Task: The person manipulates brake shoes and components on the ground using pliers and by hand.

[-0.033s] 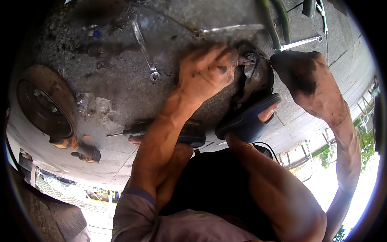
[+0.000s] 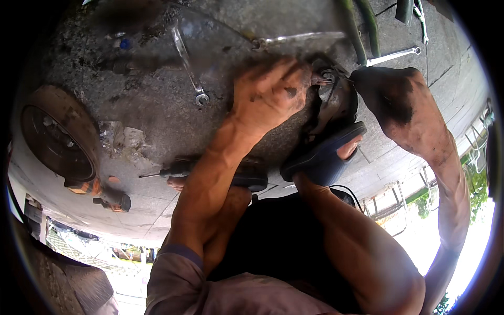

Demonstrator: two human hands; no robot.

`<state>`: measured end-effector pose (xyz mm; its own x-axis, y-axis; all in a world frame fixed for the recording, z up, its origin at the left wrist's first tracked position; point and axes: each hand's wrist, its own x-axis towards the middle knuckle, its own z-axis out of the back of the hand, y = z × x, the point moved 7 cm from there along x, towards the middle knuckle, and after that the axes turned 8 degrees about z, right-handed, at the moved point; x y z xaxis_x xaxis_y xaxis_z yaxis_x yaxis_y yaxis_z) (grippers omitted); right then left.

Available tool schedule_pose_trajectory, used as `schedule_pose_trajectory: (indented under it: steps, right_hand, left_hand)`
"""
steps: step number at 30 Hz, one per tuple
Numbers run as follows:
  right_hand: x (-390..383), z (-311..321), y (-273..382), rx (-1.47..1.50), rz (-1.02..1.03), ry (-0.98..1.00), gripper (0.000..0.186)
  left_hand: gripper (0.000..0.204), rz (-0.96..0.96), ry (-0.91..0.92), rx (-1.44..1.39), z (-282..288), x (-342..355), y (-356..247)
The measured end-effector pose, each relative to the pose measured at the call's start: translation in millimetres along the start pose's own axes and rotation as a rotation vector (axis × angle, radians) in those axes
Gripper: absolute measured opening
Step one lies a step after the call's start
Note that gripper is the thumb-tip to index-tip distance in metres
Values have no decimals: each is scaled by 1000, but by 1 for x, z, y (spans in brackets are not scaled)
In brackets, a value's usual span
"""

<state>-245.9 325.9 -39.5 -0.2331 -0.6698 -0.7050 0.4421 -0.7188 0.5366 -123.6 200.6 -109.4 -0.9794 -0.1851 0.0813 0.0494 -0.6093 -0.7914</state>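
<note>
A dark, greasy metal part stands on the concrete ground, braced against my foot in a blue sandal. My left hand, smeared with grease, lies over its left side with the fingertips pinched at a small ring-shaped fitting on top. My right hand, black with grease, grips the part from the right. Most of the part is hidden behind the two hands.
A ring spanner lies on the concrete left of my hands. A long metal bar and a second spanner lie beyond them. A rusty brake disc sits at the far left, with a screwdriver near my left knee.
</note>
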Motion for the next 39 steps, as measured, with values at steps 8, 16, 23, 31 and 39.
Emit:
schedule_pose_trajectory:
  steps: [8,16,23,31,39]
  right_hand:
    - [9,7,15,-196,307,-149,15]
    - [15,12,7,95,26,20,9]
    - [13,11,2,196,-105,-13,7]
    - [16,7,-4,207,-85,36,8]
    - [19,7,-4,338,-177,65,9]
  left_hand:
    - [37,-22,-85,41,4,-5,1]
    - [29,-25,-118,10,0,3,-6]
    - [34,-60,-113,-15,-1,2,-7]
    - [13,28,-119,-7,-2,3,-2]
    - [20,-31,-146,59,-1,5,-7]
